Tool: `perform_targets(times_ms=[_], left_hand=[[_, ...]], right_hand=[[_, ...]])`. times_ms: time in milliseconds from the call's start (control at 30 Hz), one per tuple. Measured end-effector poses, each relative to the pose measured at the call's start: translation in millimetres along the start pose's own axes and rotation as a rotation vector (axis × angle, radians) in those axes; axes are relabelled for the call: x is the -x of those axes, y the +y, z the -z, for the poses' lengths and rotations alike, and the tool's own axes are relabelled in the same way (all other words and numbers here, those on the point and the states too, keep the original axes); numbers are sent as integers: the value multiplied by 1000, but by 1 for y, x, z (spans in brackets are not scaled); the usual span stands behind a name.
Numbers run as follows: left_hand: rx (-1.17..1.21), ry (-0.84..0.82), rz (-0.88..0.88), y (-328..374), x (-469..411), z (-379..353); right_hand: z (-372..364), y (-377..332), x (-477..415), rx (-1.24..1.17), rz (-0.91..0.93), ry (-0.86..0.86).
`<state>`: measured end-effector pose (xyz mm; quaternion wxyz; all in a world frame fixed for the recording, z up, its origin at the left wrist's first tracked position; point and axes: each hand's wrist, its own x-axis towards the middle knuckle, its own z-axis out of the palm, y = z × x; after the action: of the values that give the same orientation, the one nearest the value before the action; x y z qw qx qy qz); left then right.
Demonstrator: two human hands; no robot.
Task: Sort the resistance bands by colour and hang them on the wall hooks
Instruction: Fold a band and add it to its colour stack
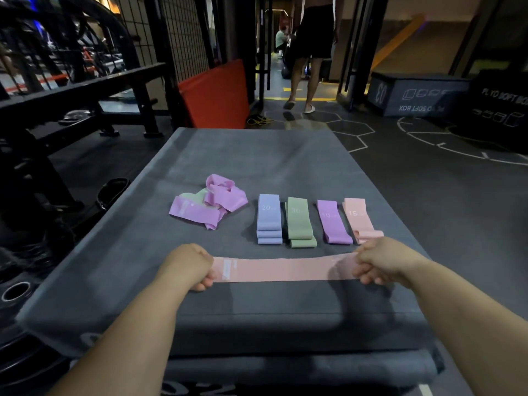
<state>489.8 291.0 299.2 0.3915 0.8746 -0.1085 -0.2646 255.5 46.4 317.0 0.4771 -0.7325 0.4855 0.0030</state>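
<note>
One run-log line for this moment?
stage: sorting | left hand, right hand: grip ends of stretched pink band | folded: blue pile, green pile, purple pile, pink pile | unsorted heap: purple, green

pink band (285, 269): smooth, matt, rubbery, stretched flat | folded bands (300, 221): same soft matt finish (white printed numbers) | grey pad (257, 155): matt, faintly grained | rack (85, 90) upper left: black-painted metal

A gym: plyo soft box (417, 94), weight plate (17, 291), marked training floor (428, 140).
</note>
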Motion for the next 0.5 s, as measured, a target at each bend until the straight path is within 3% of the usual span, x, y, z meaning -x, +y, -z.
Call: perform_targets(times_ms=[200, 500], left_hand=[[74, 50, -58, -4, -9, 2], [60, 131, -110, -6, -10, 7]], right_hand=[[8, -3, 5, -171, 4, -71], [7, 0, 4, -222, 76, -44]])
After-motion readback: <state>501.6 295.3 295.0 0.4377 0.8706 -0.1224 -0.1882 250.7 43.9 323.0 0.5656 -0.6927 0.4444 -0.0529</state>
